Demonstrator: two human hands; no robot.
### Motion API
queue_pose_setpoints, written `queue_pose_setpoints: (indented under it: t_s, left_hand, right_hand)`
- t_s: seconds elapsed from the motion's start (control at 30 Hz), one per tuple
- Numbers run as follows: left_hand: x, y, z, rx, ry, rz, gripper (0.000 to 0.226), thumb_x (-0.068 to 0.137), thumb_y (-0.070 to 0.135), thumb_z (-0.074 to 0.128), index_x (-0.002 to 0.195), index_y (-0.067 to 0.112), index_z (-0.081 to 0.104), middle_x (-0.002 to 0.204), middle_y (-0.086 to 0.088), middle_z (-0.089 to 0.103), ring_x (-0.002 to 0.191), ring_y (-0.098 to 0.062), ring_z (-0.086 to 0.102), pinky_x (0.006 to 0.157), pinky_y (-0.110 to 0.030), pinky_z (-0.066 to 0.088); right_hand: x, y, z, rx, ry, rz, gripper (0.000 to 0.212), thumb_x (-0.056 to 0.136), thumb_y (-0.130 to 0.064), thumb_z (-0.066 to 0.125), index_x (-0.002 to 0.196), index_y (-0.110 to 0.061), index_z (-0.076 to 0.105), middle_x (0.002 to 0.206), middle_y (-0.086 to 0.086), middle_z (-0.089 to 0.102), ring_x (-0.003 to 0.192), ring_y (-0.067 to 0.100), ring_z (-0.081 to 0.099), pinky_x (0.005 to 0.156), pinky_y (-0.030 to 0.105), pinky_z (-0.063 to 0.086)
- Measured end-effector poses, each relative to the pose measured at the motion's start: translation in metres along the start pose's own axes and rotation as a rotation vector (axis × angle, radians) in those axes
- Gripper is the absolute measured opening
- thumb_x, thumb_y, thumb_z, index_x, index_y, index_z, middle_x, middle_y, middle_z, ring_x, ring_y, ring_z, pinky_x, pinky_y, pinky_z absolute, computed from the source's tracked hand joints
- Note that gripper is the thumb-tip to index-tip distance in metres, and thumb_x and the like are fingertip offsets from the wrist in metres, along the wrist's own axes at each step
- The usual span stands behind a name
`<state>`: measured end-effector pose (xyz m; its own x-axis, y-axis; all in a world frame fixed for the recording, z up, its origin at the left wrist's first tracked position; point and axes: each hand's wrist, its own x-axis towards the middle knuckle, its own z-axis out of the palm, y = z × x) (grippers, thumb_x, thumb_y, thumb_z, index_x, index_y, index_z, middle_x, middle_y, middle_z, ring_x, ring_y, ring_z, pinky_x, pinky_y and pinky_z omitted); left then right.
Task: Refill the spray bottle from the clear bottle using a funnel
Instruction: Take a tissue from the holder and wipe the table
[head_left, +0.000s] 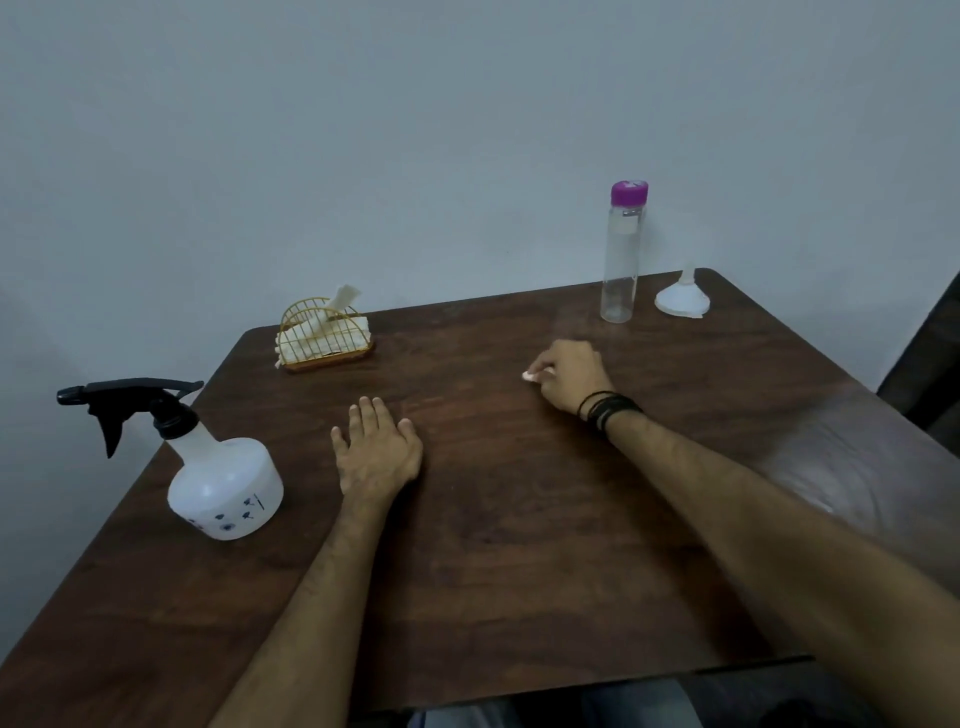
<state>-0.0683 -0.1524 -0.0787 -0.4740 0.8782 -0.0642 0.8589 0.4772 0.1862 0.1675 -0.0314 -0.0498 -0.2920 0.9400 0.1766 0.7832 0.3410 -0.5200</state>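
A gold wire basket (324, 335) is holding white napkins on my dark wooden desk (519, 519). My left hand (376, 454) is lying flat and empty; my right hand (569, 374) is pinching a small white scrap (529, 376). The tall clear bottle with a purple cap (622, 254) is looking empty.

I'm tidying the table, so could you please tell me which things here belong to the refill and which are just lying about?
For the job: spray bottle, clear bottle, funnel.
Lying about: napkin holder, white scrap in the right hand.
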Motion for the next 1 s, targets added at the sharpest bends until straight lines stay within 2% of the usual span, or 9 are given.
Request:
queue_pose_setpoints:
  t_s: [0.2,0.3,0.4,0.57,0.63,0.73,0.8,0.9,1.0]
  left_hand:
    - [-0.018,0.029,0.009,0.020,0.014,0.083,0.066,0.106,0.041,0.017,0.159,0.003,0.008,0.169,-0.013,0.002,0.156,-0.026,-0.001,0.125,-0.049,0.000]
    - [-0.021,0.027,0.007,0.025,0.003,0.102,0.066,0.106,0.042,0.017,0.160,0.005,0.008,0.169,-0.012,0.001,0.156,-0.024,-0.002,0.125,-0.047,0.000]
    - [-0.026,0.030,0.005,0.030,-0.017,0.113,0.066,0.106,0.043,0.016,0.160,0.006,0.005,0.169,-0.011,-0.001,0.156,-0.024,-0.004,0.125,-0.046,-0.001]
    - [-0.037,0.041,0.008,0.037,-0.026,0.133,0.068,0.106,0.044,0.015,0.159,0.003,0.003,0.168,-0.014,-0.003,0.156,-0.026,-0.005,0.125,-0.047,-0.003]
    - [-0.040,0.050,0.010,0.032,-0.035,0.142,0.069,0.106,0.045,0.016,0.159,0.002,0.003,0.168,-0.015,-0.003,0.156,-0.027,-0.005,0.125,-0.047,-0.003]
    - [-0.044,0.073,0.013,0.024,-0.043,0.191,0.070,0.105,0.046,0.017,0.159,0.002,0.004,0.168,-0.015,-0.003,0.156,-0.027,-0.005,0.125,-0.047,-0.003]
    - [-0.049,0.092,0.017,0.020,-0.051,0.242,0.069,0.106,0.045,0.017,0.159,0.002,0.004,0.168,-0.015,-0.003,0.156,-0.026,-0.005,0.125,-0.046,-0.004]
    - [-0.053,0.100,0.020,0.011,-0.038,0.274,0.068,0.106,0.044,0.016,0.159,0.003,0.004,0.168,-0.014,-0.002,0.156,-0.026,-0.005,0.125,-0.046,-0.003]
    - [-0.054,0.101,0.022,0.016,-0.042,0.277,0.068,0.106,0.044,0.016,0.159,0.003,0.004,0.168,-0.014,-0.002,0.156,-0.026,-0.004,0.125,-0.047,-0.003]
  right_hand:
    - [-0.065,-0.065,0.030,0.046,-0.102,-0.283,0.015,0.089,-0.023,0.069,0.096,-0.027,0.081,0.107,-0.005,0.071,0.104,0.018,0.066,0.088,0.025,0.045]
    - [-0.078,-0.062,0.025,0.041,-0.141,-0.321,0.014,0.088,-0.024,0.070,0.095,-0.028,0.081,0.103,-0.005,0.071,0.100,0.018,0.066,0.086,0.027,0.048]
    - [-0.068,-0.034,0.001,-0.003,-0.130,-0.224,0.013,0.087,-0.027,0.073,0.097,-0.028,0.081,0.104,-0.005,0.072,0.101,0.016,0.066,0.088,0.024,0.049]
    - [-0.060,0.018,-0.036,-0.015,-0.015,-0.004,0.017,0.091,-0.019,0.068,0.101,-0.024,0.080,0.113,-0.003,0.070,0.110,0.017,0.063,0.092,0.020,0.037]
    - [-0.073,0.015,-0.034,-0.020,-0.013,-0.020,0.016,0.090,-0.020,0.069,0.101,-0.025,0.080,0.112,-0.004,0.070,0.109,0.017,0.063,0.094,0.022,0.039]
    - [-0.109,-0.001,-0.024,-0.043,-0.075,-0.159,0.015,0.089,-0.024,0.069,0.097,-0.029,0.080,0.106,-0.007,0.070,0.101,0.015,0.064,0.087,0.024,0.044]
    - [-0.119,0.012,-0.031,-0.037,-0.064,-0.188,0.013,0.088,-0.025,0.071,0.094,-0.029,0.080,0.102,-0.008,0.071,0.096,0.013,0.065,0.086,0.024,0.049]
    - [-0.103,0.059,-0.066,-0.079,0.004,-0.025,0.013,0.086,-0.023,0.074,0.094,-0.029,0.081,0.101,-0.007,0.072,0.098,0.014,0.066,0.085,0.019,0.047]
    - [-0.103,0.109,-0.099,-0.109,0.069,0.163,0.013,0.088,-0.023,0.074,0.095,-0.031,0.081,0.105,-0.007,0.072,0.103,0.015,0.065,0.095,0.027,0.050]
